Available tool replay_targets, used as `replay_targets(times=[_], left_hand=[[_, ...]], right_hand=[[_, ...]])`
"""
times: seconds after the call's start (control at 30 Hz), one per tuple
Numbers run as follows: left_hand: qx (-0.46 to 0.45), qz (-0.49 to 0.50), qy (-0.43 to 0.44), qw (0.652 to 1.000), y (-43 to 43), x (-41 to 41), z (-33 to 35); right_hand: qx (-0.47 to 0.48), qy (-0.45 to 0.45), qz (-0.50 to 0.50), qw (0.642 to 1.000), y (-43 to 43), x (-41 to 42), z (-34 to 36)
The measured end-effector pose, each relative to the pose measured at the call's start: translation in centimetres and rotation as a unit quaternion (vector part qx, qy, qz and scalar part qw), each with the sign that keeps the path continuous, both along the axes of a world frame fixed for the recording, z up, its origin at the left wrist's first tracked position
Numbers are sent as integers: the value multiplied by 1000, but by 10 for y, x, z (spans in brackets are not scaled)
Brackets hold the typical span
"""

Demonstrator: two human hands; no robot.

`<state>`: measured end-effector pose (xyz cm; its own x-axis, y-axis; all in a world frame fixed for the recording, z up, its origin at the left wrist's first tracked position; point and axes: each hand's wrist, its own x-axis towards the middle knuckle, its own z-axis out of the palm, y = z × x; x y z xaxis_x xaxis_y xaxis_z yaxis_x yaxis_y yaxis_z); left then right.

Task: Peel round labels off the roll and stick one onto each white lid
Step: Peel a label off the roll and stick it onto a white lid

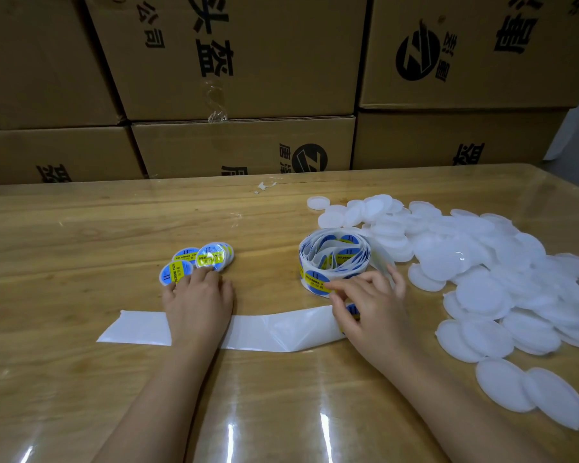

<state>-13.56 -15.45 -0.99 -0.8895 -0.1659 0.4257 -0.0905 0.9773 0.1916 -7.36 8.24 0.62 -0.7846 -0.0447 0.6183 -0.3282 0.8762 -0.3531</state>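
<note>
Head view: our right hand (365, 305) pinches label (352, 310) beside roll (335, 259); we judge it flimsy, sticky, best lifted by edge; left hand (198, 295) spread on labelled lids (198, 260)

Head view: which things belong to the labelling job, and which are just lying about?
Job: label roll, pile of white lids, labelled lids touched by the left hand, emptied backing strip, label pinched by the right hand.
Lying about: cardboard boxes, tape scraps on the table.

labelled lids (198, 262) left | label roll (335, 259) centre | lid pile (482, 272) right | boxes (241, 61) behind table (81, 228)
</note>
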Motion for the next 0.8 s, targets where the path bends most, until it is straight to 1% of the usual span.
replay_targets(times=[0.13,0.2,0.23,0.33,0.43,0.57,0.7,0.8], left_hand=[[22,-16,25,999,6,3,5],[58,-62,49,995,16,7,11],[90,-102,54,989,24,11,15],[203,-238,39,949,56,30,23],[224,-324,-3,919,79,46,19],[211,-358,-52,908,78,47,9],[267,-366,-109,885,72,42,10],[293,-360,-136,875,71,40,10]], right_hand=[[1,-3,0,1000,0,1,1],[3,-4,-3,1000,-1,1,1],[4,-4,-3,1000,-1,1,1],[9,-7,-2,1000,0,-1,0],[13,1,-6,1000,0,-2,-1],[3,13,-13,1000,3,-1,-1],[-5,-1,-32,999,12,-4,3],[-8,28,-31,999,21,-8,5]])
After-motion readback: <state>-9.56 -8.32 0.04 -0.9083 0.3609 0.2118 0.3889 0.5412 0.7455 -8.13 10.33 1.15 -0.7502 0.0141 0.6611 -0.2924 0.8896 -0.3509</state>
